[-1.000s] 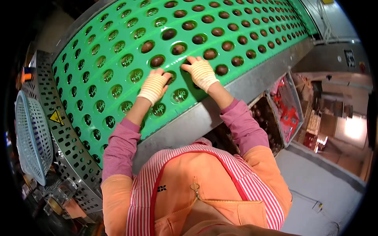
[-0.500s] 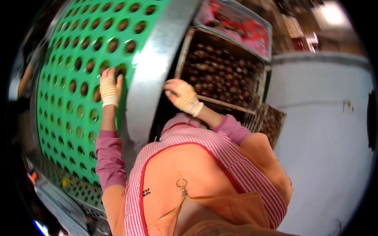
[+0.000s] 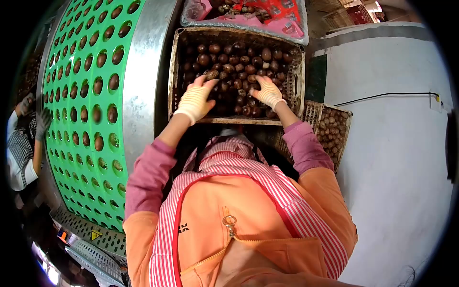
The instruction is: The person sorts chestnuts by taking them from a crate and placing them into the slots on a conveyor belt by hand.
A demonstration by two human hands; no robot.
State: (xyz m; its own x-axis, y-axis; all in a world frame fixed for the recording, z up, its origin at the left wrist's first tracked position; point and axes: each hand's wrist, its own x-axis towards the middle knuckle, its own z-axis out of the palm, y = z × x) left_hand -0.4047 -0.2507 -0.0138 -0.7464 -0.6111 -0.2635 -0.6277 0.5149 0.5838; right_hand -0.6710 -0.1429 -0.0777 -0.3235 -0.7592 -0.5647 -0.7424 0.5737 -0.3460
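My left hand (image 3: 195, 99), in a pale striped fingerless glove, reaches over the near left part of a crate (image 3: 175, 71). Its fingers and thumb are spread at the shiny brown round fruit or nuts (image 3: 233, 67) inside; their exact kind I cannot tell. My right hand (image 3: 267, 92), gloved alike, lies over the right part of the same pile, fingers stretched out among the brown pieces. Neither hand visibly holds a piece. Left of the crate stands a green panel (image 3: 106, 67) with rows of round holes, many of the upper ones filled with brown pieces.
A broad metal rim (image 3: 143, 81) lies between panel and crate. Behind the crate is a lined bin (image 3: 301, 24) with red and pink packaging. Another crate (image 3: 348, 138) of lighter pieces stands at right. At far left, a co-worker's gloved hand (image 3: 43, 125) touches the panel's edge.
My left hand has moved from the green panel across to the crate. My right hand has moved from the crate's edge onto the pile. The view has turned toward the crate.
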